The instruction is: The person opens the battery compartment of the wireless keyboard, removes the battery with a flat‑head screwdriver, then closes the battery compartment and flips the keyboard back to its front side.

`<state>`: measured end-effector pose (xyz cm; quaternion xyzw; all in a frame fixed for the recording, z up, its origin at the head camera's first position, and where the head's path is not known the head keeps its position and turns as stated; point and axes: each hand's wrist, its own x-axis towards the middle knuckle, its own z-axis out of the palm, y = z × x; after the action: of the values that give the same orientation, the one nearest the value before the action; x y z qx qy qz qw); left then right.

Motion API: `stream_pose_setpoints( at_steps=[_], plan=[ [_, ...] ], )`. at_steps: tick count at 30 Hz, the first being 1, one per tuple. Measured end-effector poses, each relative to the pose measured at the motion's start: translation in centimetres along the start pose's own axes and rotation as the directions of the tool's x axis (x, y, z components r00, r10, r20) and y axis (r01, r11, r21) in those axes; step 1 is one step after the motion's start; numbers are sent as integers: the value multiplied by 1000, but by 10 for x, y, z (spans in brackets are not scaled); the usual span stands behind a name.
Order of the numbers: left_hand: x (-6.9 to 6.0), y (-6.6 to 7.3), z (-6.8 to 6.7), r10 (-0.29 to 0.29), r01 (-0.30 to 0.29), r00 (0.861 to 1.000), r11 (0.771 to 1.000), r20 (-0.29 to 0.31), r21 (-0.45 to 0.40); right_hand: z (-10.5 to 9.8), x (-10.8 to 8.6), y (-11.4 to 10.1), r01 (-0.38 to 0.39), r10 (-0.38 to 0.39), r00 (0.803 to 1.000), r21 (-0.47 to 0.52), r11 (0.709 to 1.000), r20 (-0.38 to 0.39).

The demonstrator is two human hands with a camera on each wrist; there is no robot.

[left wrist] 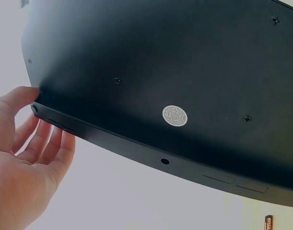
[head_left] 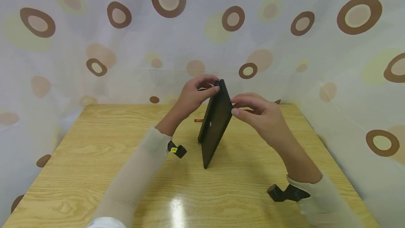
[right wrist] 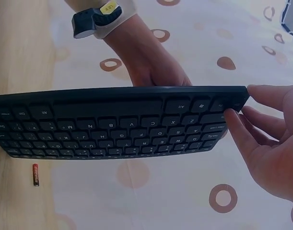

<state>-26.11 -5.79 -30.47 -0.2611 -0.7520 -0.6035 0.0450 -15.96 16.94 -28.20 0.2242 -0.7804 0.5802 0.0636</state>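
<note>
A black keyboard (head_left: 218, 126) is held up off its flat, tilted steeply above the wooden table, its underside toward the left. At its upper end my left hand (head_left: 196, 92) grips a corner, thumb on the underside and fingers along the thick edge. My right hand (head_left: 261, 115) pinches the other upper corner between thumb and fingers. In the left wrist view the underside (left wrist: 151, 67) shows screws and a pale oval sticker (left wrist: 175, 116). Rows of keys (right wrist: 112, 127) face the right wrist camera. Behind the keyboard lies a small battery (right wrist: 36, 175), partly hidden in the head view.
The wooden table (head_left: 126, 126) runs back to a wall covering (head_left: 196, 38) patterned with brown circles. Small black cameras are strapped to both wrists, the right one (head_left: 286, 192) nearer the table's front. A bright reflection shows on the tabletop near the front.
</note>
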Motion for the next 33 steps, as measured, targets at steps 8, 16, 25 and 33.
stream_pose_setpoints(
  at_steps=[8,16,25,33],
  plan=[
    [-8,4,5,47,-47,999,998,-9,34,14,-4,11,36,-33,999,118,992,-25],
    [-26,11,-2,51,-49,998,994,-21,98,33,6,30,30,-31,1000,177,984,3],
    [-64,30,-13,-35,37,999,997,-25,64,48,26,48,3,-38,984,198,980,174],
    [-87,44,-26,-114,112,993,991,24,76,64,37,68,-36,2,951,104,994,309]
  ],
)
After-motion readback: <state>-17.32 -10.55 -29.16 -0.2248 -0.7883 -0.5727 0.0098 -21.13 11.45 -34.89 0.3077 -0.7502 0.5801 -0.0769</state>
